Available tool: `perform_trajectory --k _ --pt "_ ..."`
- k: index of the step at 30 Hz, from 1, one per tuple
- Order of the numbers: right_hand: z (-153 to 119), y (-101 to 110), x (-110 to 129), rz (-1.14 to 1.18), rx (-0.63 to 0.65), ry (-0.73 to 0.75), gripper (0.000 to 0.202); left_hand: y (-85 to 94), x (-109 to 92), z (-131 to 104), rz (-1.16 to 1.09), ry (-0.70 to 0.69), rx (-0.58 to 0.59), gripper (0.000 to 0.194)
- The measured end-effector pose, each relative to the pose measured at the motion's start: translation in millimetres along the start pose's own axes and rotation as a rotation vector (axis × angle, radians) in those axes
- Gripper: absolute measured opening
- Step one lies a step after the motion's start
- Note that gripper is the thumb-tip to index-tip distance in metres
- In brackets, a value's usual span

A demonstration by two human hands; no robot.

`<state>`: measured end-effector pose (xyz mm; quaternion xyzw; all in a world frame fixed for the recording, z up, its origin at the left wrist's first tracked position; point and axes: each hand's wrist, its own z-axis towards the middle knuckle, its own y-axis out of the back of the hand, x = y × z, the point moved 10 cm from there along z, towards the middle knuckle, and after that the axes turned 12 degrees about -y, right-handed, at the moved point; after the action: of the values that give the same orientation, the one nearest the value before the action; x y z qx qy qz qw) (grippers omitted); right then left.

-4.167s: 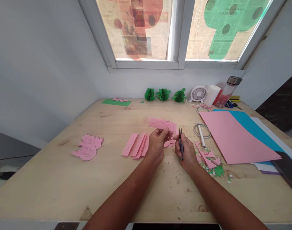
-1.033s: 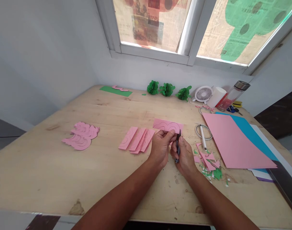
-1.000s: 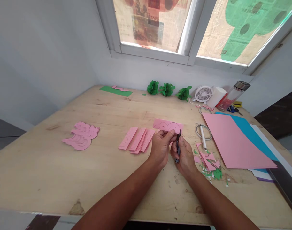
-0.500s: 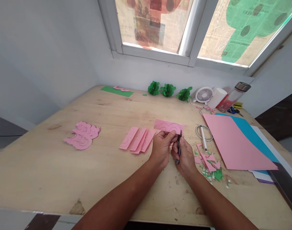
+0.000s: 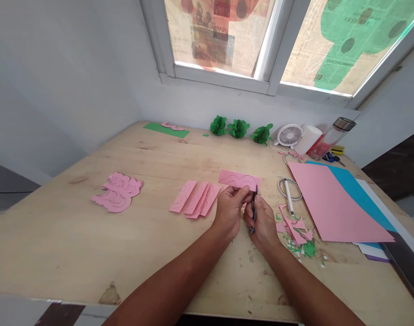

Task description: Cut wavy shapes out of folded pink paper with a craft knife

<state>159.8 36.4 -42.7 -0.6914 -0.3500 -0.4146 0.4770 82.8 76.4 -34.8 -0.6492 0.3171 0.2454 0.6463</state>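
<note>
Between the thumb and fingers of my left hand (image 5: 229,208) is the lower edge of a pink paper strip (image 5: 236,177) with curved outlines drawn on it. My right hand (image 5: 264,224) is closed around a slim dark cutting tool (image 5: 253,213); its black tip points away from me and meets the strip's right side. Whether it is a knife or small scissors I cannot tell. Left of my hands lie several narrow pink strips (image 5: 196,199) with similar outlines. Farther left rests a pile of scalloped pink cutouts (image 5: 117,192).
Paper scraps (image 5: 298,231) and a white pen (image 5: 289,197) lie right of my hands, beside large pink paper sheets (image 5: 332,203). Along the wall stand green paper ornaments (image 5: 238,128), a small fan (image 5: 289,135) and a bottle (image 5: 332,138). A green strip (image 5: 166,130) lies at back left.
Hardly anything differs. My right hand and the dark tool have shifted very slightly against the pink strip; my left hand keeps its hold.
</note>
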Motion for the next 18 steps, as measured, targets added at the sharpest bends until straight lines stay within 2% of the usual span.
perform_trajectory --k 18 --pt "1.0 4.7 -2.2 -0.004 -0.038 -0.014 0.037 -0.9 -2.7 -1.2 -0.002 -0.013 -0.004 0.021"
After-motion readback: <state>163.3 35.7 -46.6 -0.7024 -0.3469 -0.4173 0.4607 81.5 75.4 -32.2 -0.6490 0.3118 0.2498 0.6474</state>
